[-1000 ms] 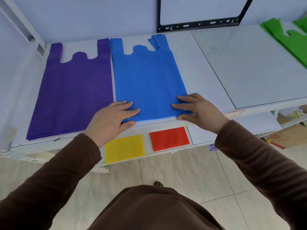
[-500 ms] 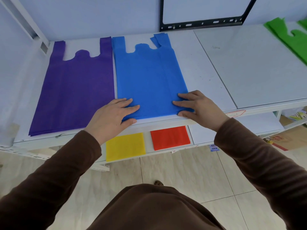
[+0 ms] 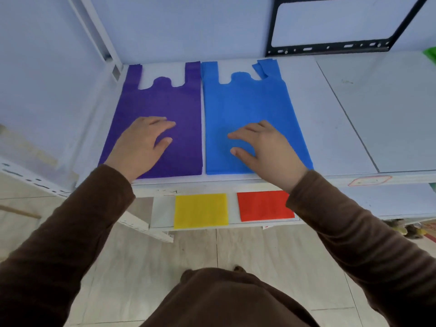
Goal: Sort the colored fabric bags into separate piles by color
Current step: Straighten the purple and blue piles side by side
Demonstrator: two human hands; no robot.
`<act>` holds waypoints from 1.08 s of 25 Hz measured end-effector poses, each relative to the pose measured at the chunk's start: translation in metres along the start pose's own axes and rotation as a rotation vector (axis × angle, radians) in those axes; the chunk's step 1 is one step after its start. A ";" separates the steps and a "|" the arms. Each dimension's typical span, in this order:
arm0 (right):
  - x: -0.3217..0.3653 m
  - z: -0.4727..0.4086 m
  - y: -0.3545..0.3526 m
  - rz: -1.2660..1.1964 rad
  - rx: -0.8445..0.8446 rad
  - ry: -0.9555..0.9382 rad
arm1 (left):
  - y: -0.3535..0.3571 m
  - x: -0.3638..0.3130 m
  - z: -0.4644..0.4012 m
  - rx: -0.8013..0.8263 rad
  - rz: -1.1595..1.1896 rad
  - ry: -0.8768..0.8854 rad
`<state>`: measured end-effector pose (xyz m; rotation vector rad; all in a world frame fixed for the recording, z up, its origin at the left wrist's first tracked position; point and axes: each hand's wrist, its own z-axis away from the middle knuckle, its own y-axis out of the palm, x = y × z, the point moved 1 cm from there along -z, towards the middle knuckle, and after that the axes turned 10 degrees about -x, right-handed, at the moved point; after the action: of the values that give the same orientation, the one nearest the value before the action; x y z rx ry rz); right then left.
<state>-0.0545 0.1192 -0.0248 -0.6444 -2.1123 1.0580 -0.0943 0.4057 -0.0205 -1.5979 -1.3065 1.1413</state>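
Head view: purple bag pile (image 3: 162, 109) and blue bag pile (image 3: 247, 107) lie flat, side by side, on the upper white shelf (image 3: 330, 119); left hand (image 3: 139, 145) rests palm-down on the purple pile, fingers spread, gripping nothing; right hand (image 3: 266, 147) is above the blue pile, fingers loosely curled, grasping nothing; yellow bag (image 3: 201, 210) and red bag (image 3: 263, 205) lie apart on the lower shelf.

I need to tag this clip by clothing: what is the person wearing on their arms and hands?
Both arms are in long dark brown sleeves of a finely ribbed knit, reaching to the wrists. The left hand and the right hand are bare: no gloves, rings, watch or bracelets show. The same brown fabric covers the torso below.
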 end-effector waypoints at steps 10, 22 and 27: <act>0.087 -0.024 0.087 0.145 0.156 0.300 | 0.002 0.129 0.032 0.133 -0.026 -0.298; 0.082 -0.019 0.088 0.117 0.264 0.249 | -0.010 0.129 0.069 0.323 0.103 -0.178; 0.084 -0.019 0.093 0.141 0.232 0.238 | -0.008 0.131 0.067 0.320 0.121 -0.199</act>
<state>-0.0832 0.2368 -0.0642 -0.7716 -1.7308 1.2167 -0.1509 0.5371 -0.0557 -1.3684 -1.0923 1.5331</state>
